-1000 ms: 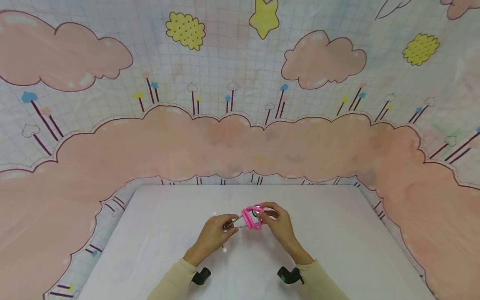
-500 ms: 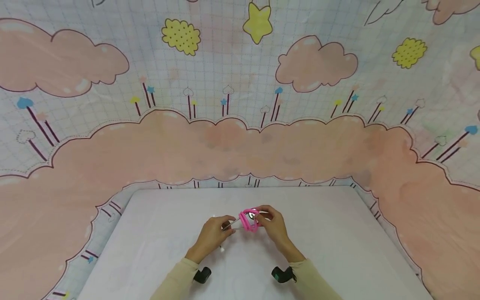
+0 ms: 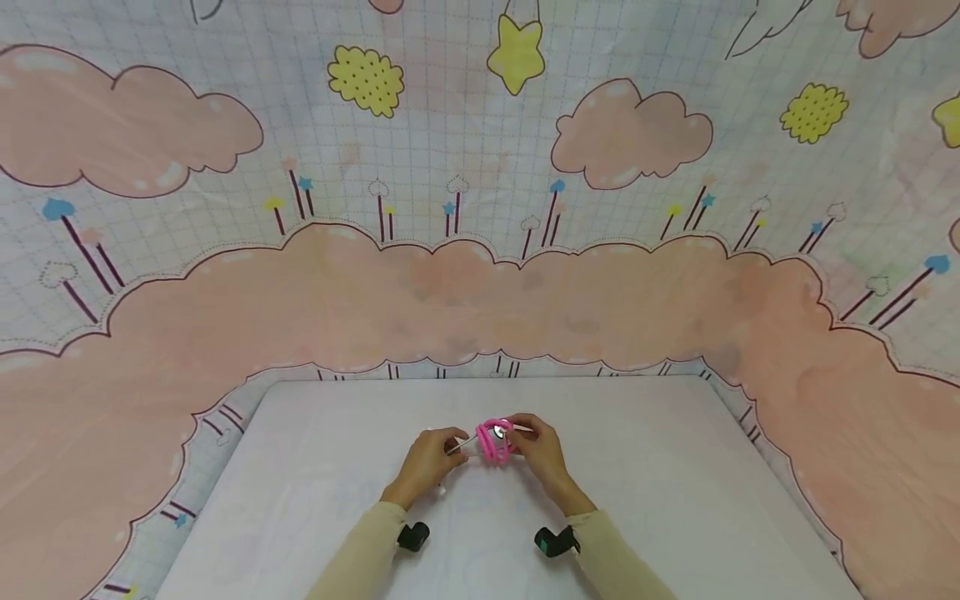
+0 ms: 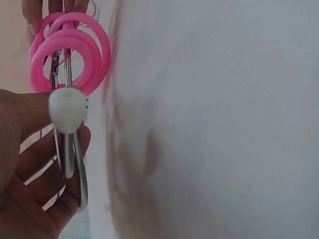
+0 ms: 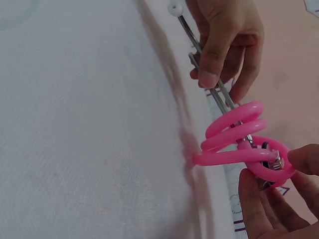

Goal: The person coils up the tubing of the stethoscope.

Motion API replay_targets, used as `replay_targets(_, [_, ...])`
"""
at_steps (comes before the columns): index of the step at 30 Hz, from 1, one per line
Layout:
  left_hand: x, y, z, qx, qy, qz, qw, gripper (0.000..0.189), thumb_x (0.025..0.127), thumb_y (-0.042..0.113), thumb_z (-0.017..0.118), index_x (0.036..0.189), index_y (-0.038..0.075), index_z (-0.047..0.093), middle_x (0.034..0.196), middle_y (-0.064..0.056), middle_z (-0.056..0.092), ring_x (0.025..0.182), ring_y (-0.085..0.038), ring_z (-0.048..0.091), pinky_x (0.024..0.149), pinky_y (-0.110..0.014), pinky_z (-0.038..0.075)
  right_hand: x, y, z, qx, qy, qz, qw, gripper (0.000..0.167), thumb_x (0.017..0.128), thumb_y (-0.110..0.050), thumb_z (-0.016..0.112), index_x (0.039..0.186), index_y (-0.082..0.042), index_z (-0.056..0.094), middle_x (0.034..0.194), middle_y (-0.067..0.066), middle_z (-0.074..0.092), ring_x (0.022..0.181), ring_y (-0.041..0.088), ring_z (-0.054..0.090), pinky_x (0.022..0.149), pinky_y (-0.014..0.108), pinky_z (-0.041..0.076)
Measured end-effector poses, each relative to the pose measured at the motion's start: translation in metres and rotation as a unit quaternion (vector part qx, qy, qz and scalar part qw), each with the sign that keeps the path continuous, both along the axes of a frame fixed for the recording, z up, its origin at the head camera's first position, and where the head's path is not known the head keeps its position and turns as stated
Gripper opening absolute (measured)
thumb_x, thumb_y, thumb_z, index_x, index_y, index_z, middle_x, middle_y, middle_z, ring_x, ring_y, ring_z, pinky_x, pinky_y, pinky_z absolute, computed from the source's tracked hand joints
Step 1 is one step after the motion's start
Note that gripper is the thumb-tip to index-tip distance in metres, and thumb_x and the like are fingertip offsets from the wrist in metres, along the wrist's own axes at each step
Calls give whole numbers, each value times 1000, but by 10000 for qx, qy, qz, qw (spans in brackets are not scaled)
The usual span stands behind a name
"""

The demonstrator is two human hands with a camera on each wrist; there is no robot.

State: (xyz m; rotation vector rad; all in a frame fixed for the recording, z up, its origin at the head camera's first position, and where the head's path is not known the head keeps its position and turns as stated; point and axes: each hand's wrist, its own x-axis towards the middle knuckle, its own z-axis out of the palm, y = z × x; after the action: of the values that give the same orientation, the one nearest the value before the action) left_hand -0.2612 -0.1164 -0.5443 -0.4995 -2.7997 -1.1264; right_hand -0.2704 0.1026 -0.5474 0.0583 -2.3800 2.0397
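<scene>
A stethoscope with pink tubing point(image 3: 491, 446) wound in several loops is held between both hands above the white table. My left hand point(image 3: 422, 462) grips its metal ear tubes point(image 5: 227, 94), thumb on one side and fingers on the other. A white ear tip point(image 4: 67, 107) shows large in the left wrist view, pointing at the camera. My right hand point(image 3: 546, 454) pinches the far end, around the silver chest piece point(image 5: 276, 160) and the last pink loop. Part of the chest piece is hidden by the tubing and fingers.
The white-covered table point(image 3: 337, 417) extends around both hands. Behind it hangs a printed cloth point(image 3: 450, 283) with clouds and stars. Black wrist cameras point(image 3: 555, 542) sit at both cuffs of the beige sleeves point(image 3: 360, 542).
Both forearms have drawn slightly closer together, and the stethoscope stays in both hands. The head view has shifted a little, so the scene sits lower and farther left.
</scene>
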Motion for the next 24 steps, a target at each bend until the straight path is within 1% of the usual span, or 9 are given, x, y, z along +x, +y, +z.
replay_targets(3, [-2, -1, -2, 56, -45, -25, 10000, 27, 81, 14, 79, 108, 10, 72, 79, 3, 67, 71, -7, 53, 68, -26, 44, -1, 1, -2, 11, 21, 42, 10000, 26, 93, -8, 66, 118, 0, 65, 118, 22, 66, 96, 22, 69, 77, 38, 60])
replay_targets(5, [-3, -2, -3, 95, -24, -48, 9999, 27, 81, 13, 80, 107, 9, 72, 78, 3, 67, 71, -8, 53, 68, -26, 44, -1, 0, -1, 28, 28, 33, 10000, 25, 93, -10, 67, 117, -2, 66, 118, 19, 67, 96, 19, 69, 77, 35, 60])
replay_targets(7, [-4, -3, -4, 141, -24, -43, 9999, 27, 81, 12, 80, 107, 9, 72, 79, 2, 67, 72, -8, 54, 69, -26, 44, -1, 0, 0, 64, 87, 38, 9999, 25, 93, -12, 67, 117, -4, 66, 118, 18, 67, 97, 19, 69, 78, 36, 60])
replay_targets(9, [-5, -3, -6, 172, 1, -76, 9998, 27, 80, 11, 80, 107, 9, 72, 80, 1, 68, 73, -9, 55, 69, -27, 45, -3, -1, -1, 60, 103, 36, 9999, 25, 93, -13, 68, 117, -4, 66, 118, 18, 67, 98, 20, 69, 79, 37, 59])
replay_targets(14, [-9, -7, -13, 160, -143, -99, 9997, 30, 81, 12, 79, 110, 10, 71, 89, -2, 71, 81, -11, 61, 75, -30, 50, -2, -2, 1, 97, 122, 98, 9998, 30, 93, -14, 68, 121, -4, 65, 121, 19, 65, 107, 29, 67, 82, 41, 59])
replay_targets(17, [-11, -9, -15, 190, -246, -77, 9995, 33, 82, 13, 78, 113, 9, 70, 93, -2, 72, 86, -13, 64, 80, -33, 52, 0, -1, 4, 287, 193, 106, 9993, 32, 92, -13, 68, 123, -3, 64, 123, 19, 65, 112, 31, 65, 83, 38, 59])
replay_targets(20, [-10, -12, -13, 335, -208, -79, 9992, 34, 82, 12, 78, 114, 6, 69, 95, -4, 72, 88, -16, 66, 83, -36, 54, 1, 2, 8, 574, 352, 76, 9977, 33, 91, -12, 68, 122, -2, 64, 124, 17, 65, 113, 32, 65, 83, 35, 59])
replay_targets(22, [-10, -14, -10, 389, -138, -64, 9991, 34, 81, 11, 78, 113, 4, 69, 95, -5, 72, 89, -18, 67, 83, -36, 54, 2, 5, 11, 751, 439, 40, 9962, 33, 91, -12, 68, 122, -3, 64, 124, 15, 66, 114, 31, 65, 84, 36, 58])
replay_targets(24, [-9, -17, -8, 453, -117, -1, 9989, 34, 82, 11, 78, 113, 3, 69, 95, -6, 72, 90, -19, 67, 83, -36, 54, 3, 8, 13, 938, 539, -15, 9941, 32, 91, -13, 68, 122, -4, 65, 125, 14, 66, 114, 32, 64, 86, 39, 57])
